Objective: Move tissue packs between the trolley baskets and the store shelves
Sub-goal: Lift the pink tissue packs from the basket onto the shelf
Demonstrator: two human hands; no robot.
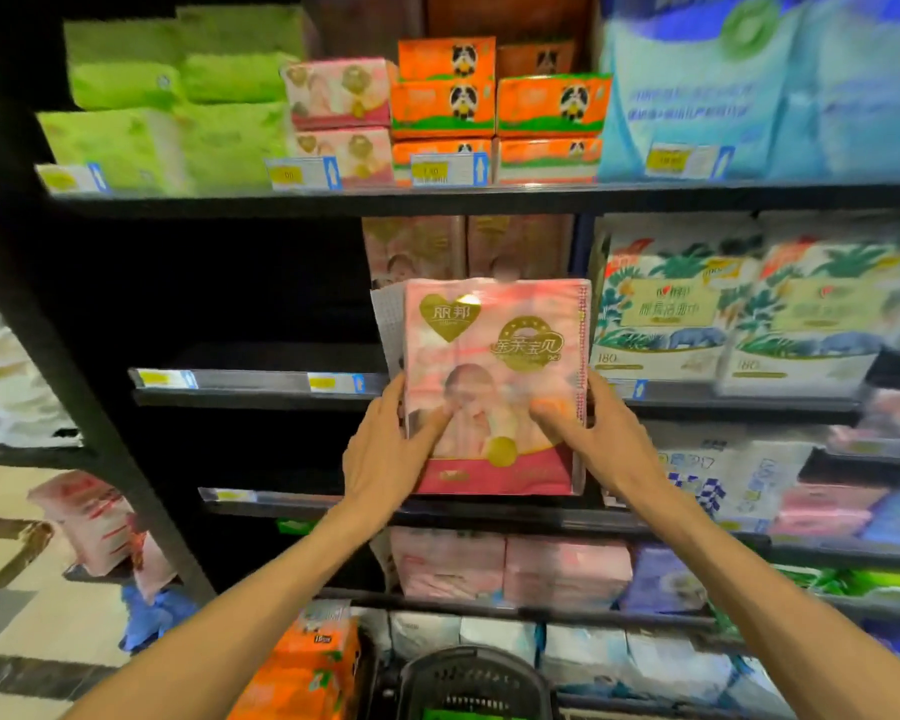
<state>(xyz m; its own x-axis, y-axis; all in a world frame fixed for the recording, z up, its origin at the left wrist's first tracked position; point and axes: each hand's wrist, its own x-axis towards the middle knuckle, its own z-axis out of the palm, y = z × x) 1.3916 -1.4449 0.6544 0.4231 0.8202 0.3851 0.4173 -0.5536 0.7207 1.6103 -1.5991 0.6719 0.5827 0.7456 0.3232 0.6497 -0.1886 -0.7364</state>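
Both hands hold one thing at the centre of the frame: a tall pink plastic-wrapped tissue pack (494, 387) with a gold heart and a baby's picture printed on its front. The left hand (385, 454) clasps its lower left edge, thumb laid across the front and fingers hidden behind, and the right hand (601, 439) mirrors it on the lower right edge. Each hand is closed around the pack, not spread wide.

The pack stands upright in the air, in front of the black metal shelf (292, 397) at mid-height, just beside the white leaf-printed packs (661, 314) to its right. Two similar pink packs (463, 246) sit in shadow behind it, in the upper middle of the frame. Whether it is going onto the shelf or coming off, I cannot tell.

By the look of it, the pack is light for its bulk and soft, so it will give under pressure. The glossy film catches the light and is probably slippery. A two-sided hold low on the edges, as here, seems sound, though the top may sway; squeezing harder would only dent it.

At the bottom centre the dark plastic trolley basket (476, 678) shows, with orange tissue packs (302, 667) at the lower left beside it.
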